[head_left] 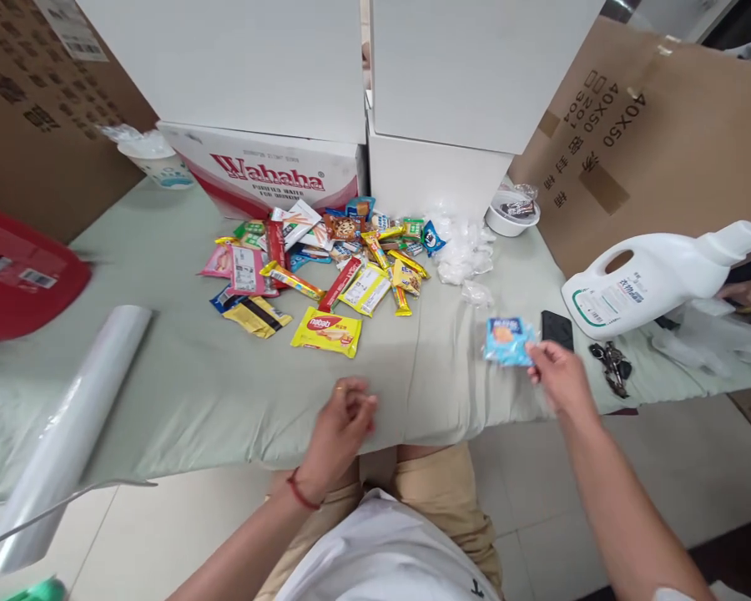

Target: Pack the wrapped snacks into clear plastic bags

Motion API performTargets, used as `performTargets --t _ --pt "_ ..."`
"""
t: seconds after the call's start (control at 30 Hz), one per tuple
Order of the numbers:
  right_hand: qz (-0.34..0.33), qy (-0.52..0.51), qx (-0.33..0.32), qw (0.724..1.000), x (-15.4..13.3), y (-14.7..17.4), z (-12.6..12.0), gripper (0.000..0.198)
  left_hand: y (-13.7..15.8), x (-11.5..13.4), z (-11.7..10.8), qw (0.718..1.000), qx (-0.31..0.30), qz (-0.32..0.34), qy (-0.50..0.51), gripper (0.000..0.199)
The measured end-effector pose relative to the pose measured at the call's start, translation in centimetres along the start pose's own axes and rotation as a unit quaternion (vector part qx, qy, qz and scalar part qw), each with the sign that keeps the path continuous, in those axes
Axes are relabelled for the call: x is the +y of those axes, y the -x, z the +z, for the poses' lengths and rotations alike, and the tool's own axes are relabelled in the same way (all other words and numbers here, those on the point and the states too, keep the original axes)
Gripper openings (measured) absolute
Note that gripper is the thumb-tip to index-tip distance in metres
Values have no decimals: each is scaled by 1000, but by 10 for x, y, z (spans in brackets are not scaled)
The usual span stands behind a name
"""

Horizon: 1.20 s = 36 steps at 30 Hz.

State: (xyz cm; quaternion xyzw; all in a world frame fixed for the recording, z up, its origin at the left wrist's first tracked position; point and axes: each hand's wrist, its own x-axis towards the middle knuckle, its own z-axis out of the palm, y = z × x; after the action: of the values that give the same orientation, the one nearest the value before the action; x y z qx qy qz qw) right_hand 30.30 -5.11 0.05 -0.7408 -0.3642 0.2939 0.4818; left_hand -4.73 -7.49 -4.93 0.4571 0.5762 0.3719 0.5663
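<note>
Right of centre in the frame, the right hand (561, 376) pinches the blue packet (506, 340) by its right edge between its fingers, beside a black slab (557, 328); a light edge grip should spare the contents. At lower centre, the left hand (343, 420) curls its fingers; whether they meet, I cannot tell.

blue packet (506, 340) in right fingers (543, 354), snack pile (342, 285)

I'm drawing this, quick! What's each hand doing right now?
Left hand: loosely curled, nothing seen in it; can't tell if fully closed.
Right hand: closed, holding a blue snack packet by its edge.
</note>
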Motion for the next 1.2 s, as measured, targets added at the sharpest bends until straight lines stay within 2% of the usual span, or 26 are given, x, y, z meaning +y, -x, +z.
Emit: performTargets --t 0.1,0.2,0.27,0.33,0.37,0.43,0.57,0.67,0.7,0.8,0.9,0.97,1.03,1.07,1.2 --pt "-33 0 82 996 -52 -98 -2 37 -2 -10 -39 996 62 -10 -62 45" --pt "-47 -31 119 991 -110 -190 9 29 -1 -14 -57 992 97 -21 -75 49" --pt "-8 -15 103 995 -132 -228 19 36 1 -14 -59 985 130 -9 -110 49" --pt "13 9 73 997 -134 -239 31 40 5 -14 -58 964 187 9 -191 40" --pt "12 19 55 998 -127 -236 37 38 7 -16 -58 946 217 22 -238 35" --pt "-8 35 18 999 -100 -217 49 28 9 -21 -59 915 252 63 -308 37" --pt "-63 75 -70 993 -35 -170 67 6 8 -34 -59 882 233 165 -374 43" --pt "-133 155 -121 971 -9 -154 76 34 6 -40 -57 858 253 198 -402 42" --pt "-147 177 -122 966 -5 -152 79 35 6 -41 -57 856 257 202 -402 42" --pt "-140 176 -89 970 -4 -144 83 19 9 -41 -60 878 238 198 -365 40" --pt "-125 125 -79 981 -5 -113 86 23 17 -37 -60 924 199 168 -279 37" --pt "-90 21 -121 988 -3 -75 89 29 22 -29 -53 959 150 139 -194 34" --pt "-46 -91 -193 976 0 -27 95 35 24 -17 -38 987 80 107 -94 33" --pt "-35 -115 -225 967 2 -4 98 36 23 -9 -29 994 42 89 -49 36" --pt "-71 -50 -321 943 6 70 111 35 12 18 5 994 -53 14 98 55"
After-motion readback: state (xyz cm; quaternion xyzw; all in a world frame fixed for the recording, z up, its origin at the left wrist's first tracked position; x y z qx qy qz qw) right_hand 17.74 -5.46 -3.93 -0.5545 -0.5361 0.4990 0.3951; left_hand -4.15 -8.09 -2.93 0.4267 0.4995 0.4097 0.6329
